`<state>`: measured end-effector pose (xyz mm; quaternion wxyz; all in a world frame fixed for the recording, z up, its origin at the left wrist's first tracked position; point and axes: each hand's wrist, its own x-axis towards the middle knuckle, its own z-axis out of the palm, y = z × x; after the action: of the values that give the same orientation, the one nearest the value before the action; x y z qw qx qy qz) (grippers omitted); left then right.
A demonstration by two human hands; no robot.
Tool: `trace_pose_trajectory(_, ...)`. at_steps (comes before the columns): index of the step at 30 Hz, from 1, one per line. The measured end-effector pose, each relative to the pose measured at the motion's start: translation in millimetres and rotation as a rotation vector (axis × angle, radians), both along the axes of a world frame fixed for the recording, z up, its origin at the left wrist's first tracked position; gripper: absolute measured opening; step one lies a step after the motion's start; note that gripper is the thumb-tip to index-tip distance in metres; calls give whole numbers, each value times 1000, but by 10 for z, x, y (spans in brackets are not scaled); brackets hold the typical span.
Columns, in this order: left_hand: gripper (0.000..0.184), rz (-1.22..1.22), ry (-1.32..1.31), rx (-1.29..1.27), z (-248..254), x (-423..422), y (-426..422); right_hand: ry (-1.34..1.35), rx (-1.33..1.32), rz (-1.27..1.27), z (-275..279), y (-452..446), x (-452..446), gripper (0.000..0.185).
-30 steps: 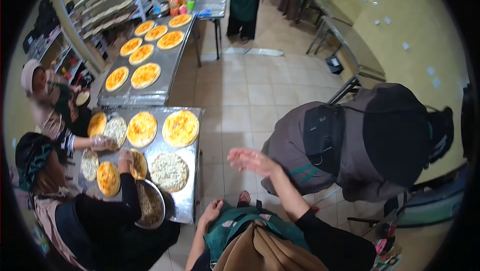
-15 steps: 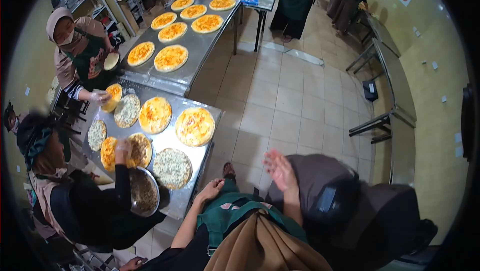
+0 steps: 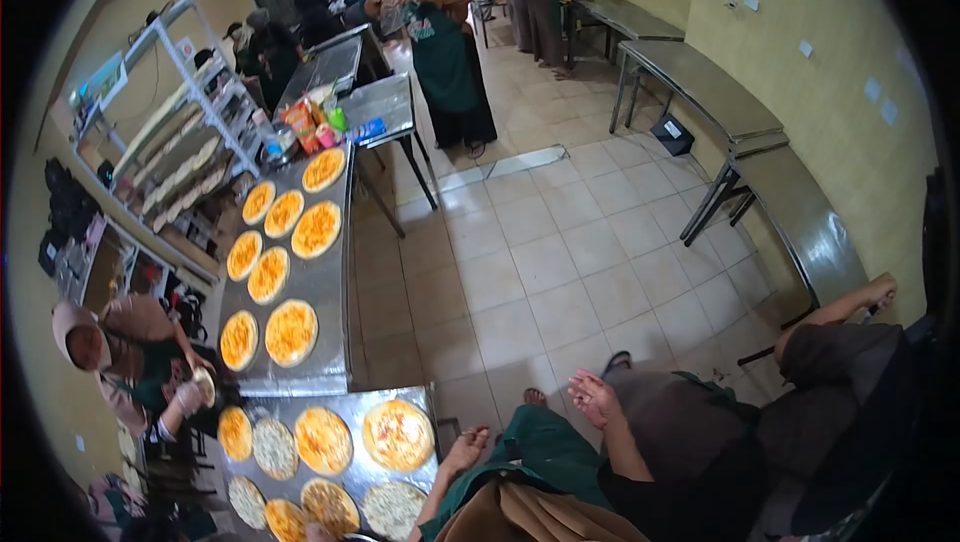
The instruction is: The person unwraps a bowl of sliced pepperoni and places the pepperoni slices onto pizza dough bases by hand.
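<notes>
My left hand (image 3: 465,450) hangs by the right edge of the lower metal table (image 3: 345,410), its fingers curled in, with nothing visible in them. In front of my green apron (image 3: 548,442) my right hand (image 3: 597,400) is raised, fingers apart and holding nothing. Nearest to my left hand on that table are a round flatbread with orange topping (image 3: 398,435) and one with pale crumbly topping (image 3: 393,510). Beside them lie more topped flatbreads, such as an orange one (image 3: 323,440) and a brown-topped one (image 3: 329,507). Neither hand touches them.
A second table (image 3: 337,342) holds several orange-topped flatbreads. A gloved co-worker (image 3: 140,352) stands at the left; another person (image 3: 440,62) stands ahead in the aisle. Close on my right is someone in dark clothing (image 3: 840,382). Narrow tables (image 3: 700,82) line the right wall.
My view has swung up and forward, so the tables sit lower and the far room shows. My right hand stays raised with its fingers apart. My left hand remains curled.
</notes>
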<state>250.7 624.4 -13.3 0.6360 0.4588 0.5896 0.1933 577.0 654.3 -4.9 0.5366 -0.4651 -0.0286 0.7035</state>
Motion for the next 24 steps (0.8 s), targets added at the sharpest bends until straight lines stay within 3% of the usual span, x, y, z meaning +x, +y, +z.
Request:
trace_pose_trajectory(5, 44, 10, -22, -130, 38, 164, 772, -145, 11, 39, -212, 1065, 194, 35)
trace_pose_trajectory(7, 45, 57, -22, -194, -351, 111, 1044, -235, 10, 90, -253, 1534, 306, 33)
trace_pose_trajectory(9, 45, -51, 103, 17, -1082, -129, 1304, -330, -16, 165, -424, 1985, 462, 31)
trace_pose_trajectory(11, 38, -59, 184, -9, -1504, -344, 1534, -414, -35, 233, -576, 2525, 701, 29)
trace_pose_trajectory(13, 33, 80, 324, 56, -1540, -327, 1659, -383, -110, 181, -411, 2968, 893, 27)
trace_pose_trajectory(16, 33, 80, 421, -210, -1441, -270, 2033, -358, -86, 77, -375, 3756, 1275, 27)
trace_pose_trajectory(20, 33, 55, 469, -297, -1306, -31, 2893, -341, -43, -6, -670, 4686, 1644, 29)
trace_pose_trajectory(24, 33, 43, 483, -317, -1268, 267, 3704, -328, 3, 117, -516, 5521, 1858, 30)
